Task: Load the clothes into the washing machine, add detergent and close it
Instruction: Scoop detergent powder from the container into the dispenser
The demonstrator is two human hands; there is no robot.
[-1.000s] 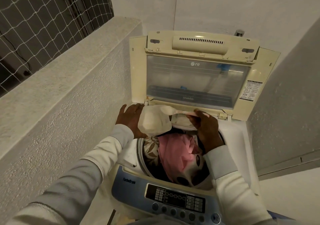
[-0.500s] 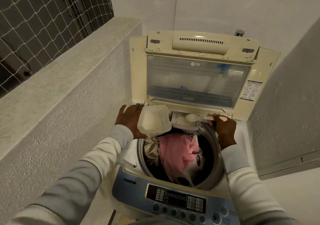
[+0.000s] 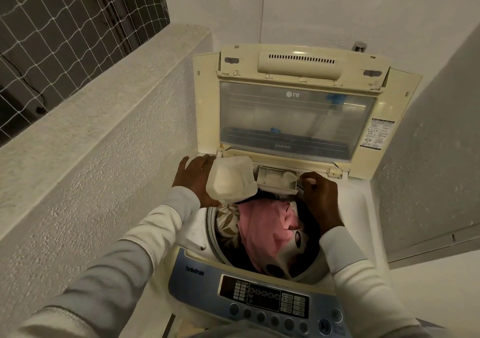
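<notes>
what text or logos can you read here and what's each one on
"TurboDrum": left end of the blue panel.
"re" beside a round logo: top of the lid window; likely a flipped brand mark.
Print low on the lid window: too blurred to read.
Sticker on the lid's right edge: too small to read.
Panel button labels: too small to read.

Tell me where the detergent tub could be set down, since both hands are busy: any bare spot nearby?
Bare: the washer's white top between drum and right wall; also the rough ledge on the left. Crowded: the back edge, where the left hand holds the tub and the right hand holds a scoop over the drawer. Clothes fill the drum.
</notes>
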